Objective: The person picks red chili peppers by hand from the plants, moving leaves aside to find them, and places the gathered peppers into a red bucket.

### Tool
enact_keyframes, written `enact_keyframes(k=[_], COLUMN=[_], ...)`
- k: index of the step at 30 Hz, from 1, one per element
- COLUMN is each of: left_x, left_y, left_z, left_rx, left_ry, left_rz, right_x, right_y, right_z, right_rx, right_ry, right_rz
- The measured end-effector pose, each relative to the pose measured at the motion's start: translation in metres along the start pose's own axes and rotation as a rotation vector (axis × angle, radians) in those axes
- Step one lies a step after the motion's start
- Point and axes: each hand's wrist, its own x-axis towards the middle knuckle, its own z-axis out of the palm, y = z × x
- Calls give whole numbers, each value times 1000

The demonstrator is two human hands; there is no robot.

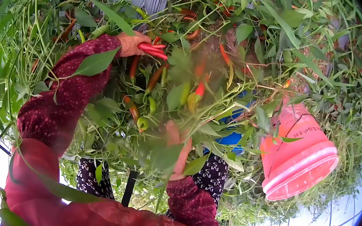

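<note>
Several long red chili peppers (pixel 154 51) stick out of my left hand (pixel 131 45), which is closed around them at the upper left. My right hand (pixel 178 151) is low in the middle among the leaves, with a blurred leaf covering part of it. Its visible fingers look apart, and I see nothing held in them. Between and above my hands hang more chili peppers on the plants: a reddish-brown one (pixel 154 79), a bright red one (pixel 200 88) and a green one (pixel 152 105). A twisted orange and green pepper (pixel 132 108) hangs just left of my right hand.
A pink bucket (pixel 297 143) stands at the right, its rim toward the lower right. Near it, a blue shoe (pixel 231 139) shows through the stems below my patterned trouser leg (pixel 209 177). Dense pepper plants surround me, and some leaves hang close to the camera.
</note>
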Motion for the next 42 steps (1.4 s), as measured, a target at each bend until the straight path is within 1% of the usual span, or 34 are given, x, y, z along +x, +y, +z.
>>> enact_keyframes(k=[1, 2, 3, 6, 7, 9, 10, 11, 13, 15, 17, 19, 21, 22, 23, 25, 27, 28, 29, 31, 32, 33, 35, 36, 38, 39, 40, 41, 42], left_x=[-6, -6, -12, -12, -13, -19, -27, -30, -31, -32, -26, -16, -6, 0, 10, 36, 75, 88, 100, 139, 149, 153, 158, 163, 170, 168, 165, 163, 171], left_y=[-29, -39, -34, 13, 23, 41, 56, 59, 66, 74, 90, 107, 118, 122, 129, 147, 158, 173, 186, 184, 190, 197, 211, 218, 230, 238, 244, 249, 248], left_z=[10, 12, 9, -9, -13, -21, -29, -30, -31, -38, -45, -50, -53, -52, -50, -42, -22, -16, -11, 25, 35, 42, 55, 60, 70, 70, 67, 62, 67], left_rx=[-332, -628, -623, -824, -821, -1063, -1135, -1128, -1161, -1135, -1031, -1049, -1020, -1022, -904, -671, -630, -436, -243, -263, -284, -285, -504, -505, -281, -283, -206, -128, -127], left_ry=[94, 97, 101, 14, 14, -34, -43, -38, 4, 22, 101, 59, -51, -47, -3, 88, 39, 103, 167, 269, 323, 326, 360, 360, 288, 287, 360, 434, 433], left_rz=[24, 49, 33, -148, -143, -143, -128, -130, -4, 29, 48, 114, 92, 98, 115, 143, -14, -104, -192, -218, -231, -231, -184, -184, -83, -81, -60, -40, -41], right_x=[0, -1, -2, 1, 1, 2, 1, 2, 2, 1, 1, 0, -1, -1, -2, -9, -15, -18, -18, -18, -19, -20, -21, -30, -34, -36, -33, -30, -26], right_y=[3, 7, 11, 15, 14, 11, 12, 13, 15, 17, 18, 20, 27, 30, 34, 21, 12, 8, 8, 7, 9, 9, 3, -9, 10, 20, 28, 33, 30], right_z=[-2, -2, -1, 0, 0, -1, 0, -1, -2, -3, 0, -3, -6, -8, -10, -9, -11, -7, -10, -16, -15, -15, -9, -5, -11, -14, -17, -20, -20], right_rx=[40, 76, 80, 224, 226, 191, 195, 211, 233, 271, 306, 328, 279, 238, 197, 259, 298, 332, 267, 137, 211, 235, 283, 312, 354, 381, 504, 533, 578], right_ry=[12, 16, 4, 41, 43, -4, -8, -4, 4, 58, 76, 113, 94, 86, 76, 104, 114, 143, 111, 57, 79, 57, 14, 38, 0, -24, -91, -126, -151], right_rz=[27, 61, 71, 40, 35, -8, -7, 2, 7, 61, 79, 88, 175, 202, 228, 232, 267, 226, 176, 71, 190, 202, 227, 175, -54, -166, -194, -130, -36])
